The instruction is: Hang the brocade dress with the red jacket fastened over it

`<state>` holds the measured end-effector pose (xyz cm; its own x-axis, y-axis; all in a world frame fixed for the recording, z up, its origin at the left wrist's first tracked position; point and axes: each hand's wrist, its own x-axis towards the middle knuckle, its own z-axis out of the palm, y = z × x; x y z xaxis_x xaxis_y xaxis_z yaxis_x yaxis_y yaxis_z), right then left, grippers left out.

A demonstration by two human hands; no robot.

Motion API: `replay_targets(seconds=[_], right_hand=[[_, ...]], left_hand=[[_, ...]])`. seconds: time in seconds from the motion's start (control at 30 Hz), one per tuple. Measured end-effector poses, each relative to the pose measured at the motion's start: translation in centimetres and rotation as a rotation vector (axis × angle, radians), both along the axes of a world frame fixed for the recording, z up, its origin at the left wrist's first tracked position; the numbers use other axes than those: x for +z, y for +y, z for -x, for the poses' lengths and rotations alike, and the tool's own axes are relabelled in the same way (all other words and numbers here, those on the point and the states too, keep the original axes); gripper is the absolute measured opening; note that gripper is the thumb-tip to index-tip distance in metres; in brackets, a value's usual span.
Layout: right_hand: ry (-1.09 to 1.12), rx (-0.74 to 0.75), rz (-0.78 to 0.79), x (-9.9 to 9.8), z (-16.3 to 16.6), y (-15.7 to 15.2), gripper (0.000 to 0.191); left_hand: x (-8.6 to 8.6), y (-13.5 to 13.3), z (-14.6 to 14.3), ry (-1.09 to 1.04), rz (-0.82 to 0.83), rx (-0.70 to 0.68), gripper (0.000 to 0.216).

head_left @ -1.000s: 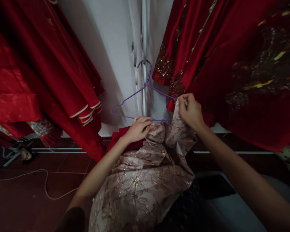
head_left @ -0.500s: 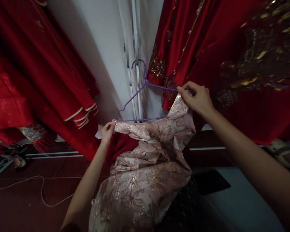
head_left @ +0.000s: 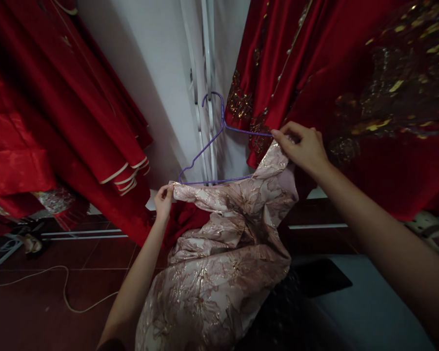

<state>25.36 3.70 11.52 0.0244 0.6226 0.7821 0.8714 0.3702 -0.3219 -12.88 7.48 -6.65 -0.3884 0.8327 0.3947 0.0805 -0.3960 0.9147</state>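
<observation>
A pale pink dress [head_left: 212,282] with a metallic floral pattern hangs down in front of me, its lower part running out of view. My left hand [head_left: 163,201] pinches the top corner of the dress, just beside the lower left end of a purple hanger [head_left: 207,146]. At the other side, my right hand [head_left: 303,146] is closed on the dress's shoulder strap and the hanger's right arm, which goes into the strap there. The hanger's hook points up and hangs on nothing that I can make out.
Red garments [head_left: 95,122] hang at the left, and red gowns with gold sequins [head_left: 395,87] at the right. Pale metal poles [head_left: 207,58] stand against the wall. A white cable [head_left: 64,287] lies on the tiled floor. A dark flat object [head_left: 325,278] rests on a light blue surface.
The hanger has shifted slightly right, so its left end sits a little farther from my left fingers. Both hands keep their hold, the right one slightly farther right.
</observation>
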Motion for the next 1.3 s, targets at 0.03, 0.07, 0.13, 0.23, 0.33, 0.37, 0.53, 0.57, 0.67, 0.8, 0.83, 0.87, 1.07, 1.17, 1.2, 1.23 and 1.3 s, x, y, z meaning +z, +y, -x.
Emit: replay_targets(seconds=[0.03, 0.07, 0.13, 0.23, 0.33, 0.37, 0.53, 0.57, 0.67, 0.8, 0.83, 0.87, 1.07, 1.17, 1.2, 1.23, 1.3], right_hand=[[-0.001, -0.002, -0.004, 0.0, 0.0, 0.0, 0.034], [-0.002, -0.002, -0.006, 0.0, 0.0, 0.1, 0.034], [-0.003, -0.002, -0.007, 0.0, -0.1, 0.1, 0.033], [-0.007, 0.001, -0.009, 0.0, -0.2, 0.2, 0.032], [-0.006, 0.005, -0.017, -0.1, -0.2, 0.3, 0.032], [-0.001, 0.004, -0.020, -0.1, -0.3, 0.3, 0.032], [0.019, -0.010, -0.018, -0.2, -0.2, 0.3, 0.032], [0.018, -0.008, -0.010, -0.1, -0.2, 0.2, 0.032], [0.023, 0.011, 0.011, 0.0, -0.1, 0.0, 0.034], [0.028, 0.005, 0.028, 0.2, -0.1, -0.2, 0.036], [0.026, 0.003, 0.031, 0.2, -0.1, -0.2, 0.036], [0.024, 0.004, 0.034, 0.3, -0.2, -0.2, 0.035], [0.034, 0.044, 0.046, 0.3, -0.2, -0.1, 0.035], [0.071, 0.057, 0.077, -0.3, 0.0, 0.1, 0.035], [0.090, 0.063, 0.087, -0.5, 0.1, 0.3, 0.034], [0.110, 0.073, 0.095, -0.7, 0.2, 0.4, 0.034], [0.138, 0.100, 0.105, -1.2, 0.2, 0.7, 0.033]], left_hand=[[0.0, 0.0, 0.0, 0.001, -0.002, -0.001, 0.032], [0.1, -0.1, 0.0, 0.000, -0.002, -0.005, 0.032], [0.2, -0.1, 0.1, -0.006, 0.001, -0.010, 0.032], [0.3, -0.2, 0.1, -0.012, 0.006, -0.011, 0.031], [0.3, -0.2, 0.2, 0.008, 0.010, -0.001, 0.031], [0.3, -0.3, 0.2, 0.014, 0.010, 0.004, 0.032], [0.4, -0.3, 0.2, 0.015, 0.004, 0.013, 0.032], [0.4, -0.3, 0.1, 0.015, 0.004, 0.012, 0.032], [0.3, -0.5, 0.2, 0.017, 0.010, 0.014, 0.032], [0.3, -0.8, 0.3, 0.020, 0.025, 0.017, 0.032], [0.4, -0.8, 0.4, 0.019, 0.026, 0.016, 0.032], [0.6, -0.8, 0.4, 0.019, 0.024, 0.016, 0.032], [4.5, 0.0, -1.2, 0.128, -0.075, -0.020, 0.029], [7.9, 0.3, -3.0, 0.253, -0.171, -0.107, 0.029], [8.9, 0.4, -3.5, 0.284, -0.193, -0.139, 0.029], [9.8, 0.6, -3.9, 0.307, -0.198, -0.178, 0.030], [10.5, 1.3, -4.0, 0.315, -0.136, -0.259, 0.034]])
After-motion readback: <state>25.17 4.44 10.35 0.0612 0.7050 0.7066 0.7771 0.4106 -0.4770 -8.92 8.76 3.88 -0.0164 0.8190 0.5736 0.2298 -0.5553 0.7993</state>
